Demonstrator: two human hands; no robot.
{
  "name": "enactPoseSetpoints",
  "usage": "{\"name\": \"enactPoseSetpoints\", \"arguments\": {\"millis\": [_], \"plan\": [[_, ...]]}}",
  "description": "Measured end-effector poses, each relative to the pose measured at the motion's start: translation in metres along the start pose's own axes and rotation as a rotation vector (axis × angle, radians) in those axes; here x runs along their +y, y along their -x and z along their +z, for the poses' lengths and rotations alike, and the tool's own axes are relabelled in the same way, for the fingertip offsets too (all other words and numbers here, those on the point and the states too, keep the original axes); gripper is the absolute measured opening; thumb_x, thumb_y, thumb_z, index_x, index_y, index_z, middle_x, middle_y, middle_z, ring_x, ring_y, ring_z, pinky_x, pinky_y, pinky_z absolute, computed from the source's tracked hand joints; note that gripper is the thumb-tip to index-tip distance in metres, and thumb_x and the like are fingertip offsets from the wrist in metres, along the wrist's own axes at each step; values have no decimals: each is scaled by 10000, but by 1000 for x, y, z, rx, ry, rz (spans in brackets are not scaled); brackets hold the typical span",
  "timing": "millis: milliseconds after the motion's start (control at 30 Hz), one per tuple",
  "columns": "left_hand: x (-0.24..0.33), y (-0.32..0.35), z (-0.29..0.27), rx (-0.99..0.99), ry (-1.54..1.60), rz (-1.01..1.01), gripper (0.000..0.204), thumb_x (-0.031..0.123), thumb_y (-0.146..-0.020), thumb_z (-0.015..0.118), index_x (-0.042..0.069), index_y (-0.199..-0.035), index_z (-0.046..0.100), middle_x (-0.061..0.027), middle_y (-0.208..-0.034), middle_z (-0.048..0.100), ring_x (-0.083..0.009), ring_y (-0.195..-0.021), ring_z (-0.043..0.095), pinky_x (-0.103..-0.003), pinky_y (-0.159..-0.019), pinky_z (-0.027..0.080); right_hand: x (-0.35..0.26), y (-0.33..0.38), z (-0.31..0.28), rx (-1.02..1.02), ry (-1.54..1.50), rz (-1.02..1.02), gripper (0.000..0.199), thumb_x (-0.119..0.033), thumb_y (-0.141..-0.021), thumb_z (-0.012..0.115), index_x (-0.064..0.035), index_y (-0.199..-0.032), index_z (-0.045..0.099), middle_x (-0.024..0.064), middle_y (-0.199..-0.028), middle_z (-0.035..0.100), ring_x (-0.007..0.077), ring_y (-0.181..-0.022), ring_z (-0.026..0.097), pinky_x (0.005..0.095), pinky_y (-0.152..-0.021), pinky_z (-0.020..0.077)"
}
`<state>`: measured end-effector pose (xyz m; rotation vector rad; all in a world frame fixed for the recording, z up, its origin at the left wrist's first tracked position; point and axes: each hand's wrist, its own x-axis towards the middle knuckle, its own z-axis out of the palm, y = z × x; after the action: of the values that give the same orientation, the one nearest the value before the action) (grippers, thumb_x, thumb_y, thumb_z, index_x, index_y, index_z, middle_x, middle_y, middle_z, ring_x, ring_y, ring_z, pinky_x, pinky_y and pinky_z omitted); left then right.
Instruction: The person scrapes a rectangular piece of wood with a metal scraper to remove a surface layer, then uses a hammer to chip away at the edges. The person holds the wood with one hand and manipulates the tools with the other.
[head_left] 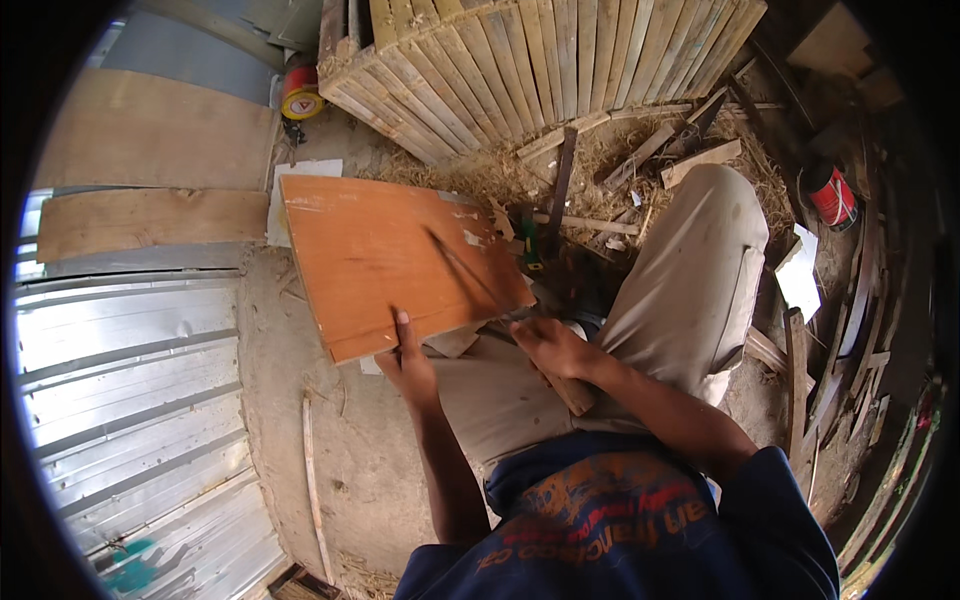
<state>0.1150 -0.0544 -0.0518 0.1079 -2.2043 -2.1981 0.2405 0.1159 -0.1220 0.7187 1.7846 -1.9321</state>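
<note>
A dirt floor [300,420] strewn with straw and wood offcuts fills the scene, with corrugated metal sheets [130,400] along the person's left and a slatted bamboo panel [540,60] leaning at the top.

The orange board [395,260], a flat rectangular panel with a chipped far corner, lies tilted across the person's lap, its near edge over the knee and its far edge reaching toward the straw. A thin dark line runs slantwise over its face. The left hand [408,362] rests at the board's near edge, the thumb pressed flat on the orange surface and the other fingers curled under the edge, so it pins the board in place. The right hand [553,350] is clenched around the wooden handle [572,392] of a saw; the handle juts back toward the body, and the blade [465,270] seems to be that dark line across the board, though it is too thin to be sure.

Both legs in beige trousers [690,280] are bent, the right knee raised toward the straw. Past the board's far corner lie loose sticks and a small green-handled tool [530,245]. Two bare planks [150,220] rest against the metal on the left. A red can [300,92] stands near the bamboo panel, and another red can [832,195] sits at the far right among scrap timber.
</note>
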Motion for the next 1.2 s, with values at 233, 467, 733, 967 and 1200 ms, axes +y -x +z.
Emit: {"name": "enactPoseSetpoints", "arguments": {"millis": [233,467,733,967,1200], "plan": [[-13,-12,-12,-45,7,-24,411,183,-1007,624,-88,-1305,548,-142,-1326,579,-213,-1179,573,-348,-976,498,11,0,-3,59,-1,-114,511,-491,-1035,482,-3,-971,619,105,-665,626,196,-581,644,362,-562,531],[0,-23,-61,-284,580,-168,987,787,-898,401,98,-1587,243,-127,-1658,160,-320,-1486,242,-573,-1157,287,4,-5,-5,93,-3,158,454,-431,-1019,565,16,-944,555,72,-682,601,152,-524,600,328,-482,506],[46,-89,-126,-11,570,-503,996,808,-904,386,23,-1518,375,-148,-1487,480,-303,-1381,445,-459,-1163,336,2,5,-12,196,-288,-35,502,-397,-986,621,63,-1151,507,152,-839,654,211,-618,657,378,-590,544],[53,-105,-117,-324,148,-389,493,225,-1020,563,33,-1460,452,-112,-1369,582,-253,-1238,587,-393,-1015,482,3,12,8,268,292,-333,589,-261,-988,571,-12,-1472,345,302,-1006,664,451,-842,683,500,-778,541],[66,-54,-75,-230,196,-325,551,285,-1029,567,57,-1502,398,-119,-1431,527,-267,-1270,562,-407,-1048,465,-4,11,34,226,417,-594,580,-186,-990,552,-46,-1501,318,300,-870,662,487,-776,668,552,-720,529]]}}
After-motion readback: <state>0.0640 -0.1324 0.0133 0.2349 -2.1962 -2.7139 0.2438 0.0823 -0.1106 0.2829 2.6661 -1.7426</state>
